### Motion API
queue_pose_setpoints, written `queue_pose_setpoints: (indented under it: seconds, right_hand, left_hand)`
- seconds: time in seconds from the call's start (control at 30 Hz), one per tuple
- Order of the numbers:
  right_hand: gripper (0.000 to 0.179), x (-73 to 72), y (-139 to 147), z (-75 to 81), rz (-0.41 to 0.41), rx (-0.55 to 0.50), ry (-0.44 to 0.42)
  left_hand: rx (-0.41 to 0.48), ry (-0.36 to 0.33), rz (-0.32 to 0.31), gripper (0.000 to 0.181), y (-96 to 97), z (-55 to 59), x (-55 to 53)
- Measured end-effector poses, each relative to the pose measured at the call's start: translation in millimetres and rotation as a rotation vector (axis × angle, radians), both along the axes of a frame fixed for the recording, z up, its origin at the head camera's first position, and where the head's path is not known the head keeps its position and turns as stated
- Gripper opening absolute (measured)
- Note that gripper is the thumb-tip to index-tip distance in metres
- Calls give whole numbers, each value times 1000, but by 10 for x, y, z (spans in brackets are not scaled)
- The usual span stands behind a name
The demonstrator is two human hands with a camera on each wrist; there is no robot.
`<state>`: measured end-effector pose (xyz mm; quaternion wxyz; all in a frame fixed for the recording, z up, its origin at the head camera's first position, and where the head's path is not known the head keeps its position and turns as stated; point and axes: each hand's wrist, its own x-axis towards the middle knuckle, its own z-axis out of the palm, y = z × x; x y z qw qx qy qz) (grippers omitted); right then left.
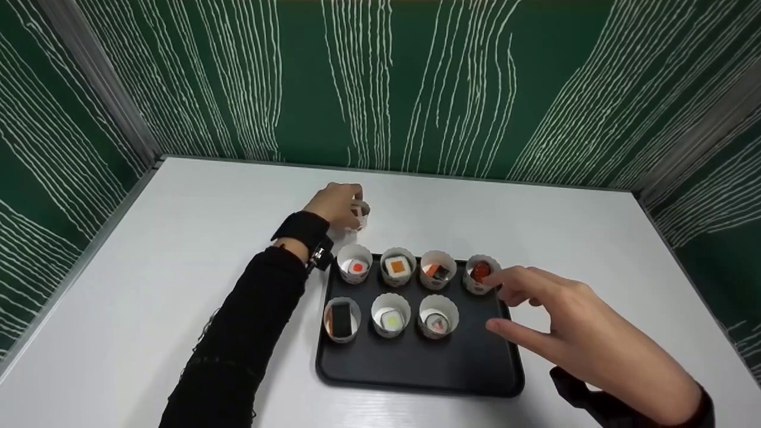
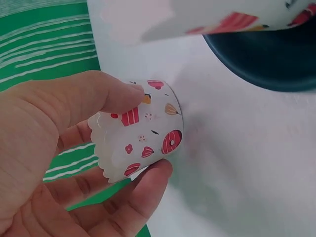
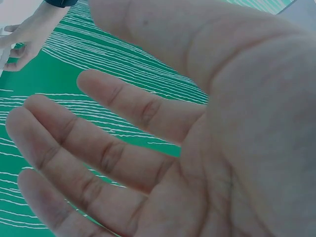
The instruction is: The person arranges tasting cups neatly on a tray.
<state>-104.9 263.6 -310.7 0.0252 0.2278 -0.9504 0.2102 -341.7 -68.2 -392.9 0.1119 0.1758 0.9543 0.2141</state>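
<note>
Beyond the back left corner of the black tray (image 1: pixel 410 365), my left hand (image 1: pixel 334 205) pinches a paper baking cup (image 2: pixel 143 131) printed with cupcakes and fruit. Thumb and fingers press its sides; its scalloped rim faces the palm, and what it contains is hidden. My right hand (image 1: pixel 571 315) hovers by the tray's right side with loosely bent fingers and holds nothing. In the head view its index fingertip overlaps the baking cup with a red piece (image 1: pixel 481 271). The right wrist view shows the palm (image 3: pixel 197 197) with nothing in it.
Several baking cups with small sushi-like pieces stand on the tray. The back row includes a cup with an orange-centred white piece (image 1: pixel 398 267); three cups, one with a black-banded piece (image 1: pixel 341 320), form the front row. Green white-streaked panels (image 1: pixel 410 89) surround the white table (image 1: pixel 208 238).
</note>
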Motion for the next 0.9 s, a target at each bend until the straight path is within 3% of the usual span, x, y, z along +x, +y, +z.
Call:
queue_pose_setpoints:
  seconds: [0.53,0.9]
  right_hand:
    - [37,-108,26,-8,5,-2,-91]
    - [33,-136,36,-16,-14,-12,-105]
  left_hand:
    - [76,0,72,42,-199,-44,70]
    - [149,78,79,43,-316,116,208]
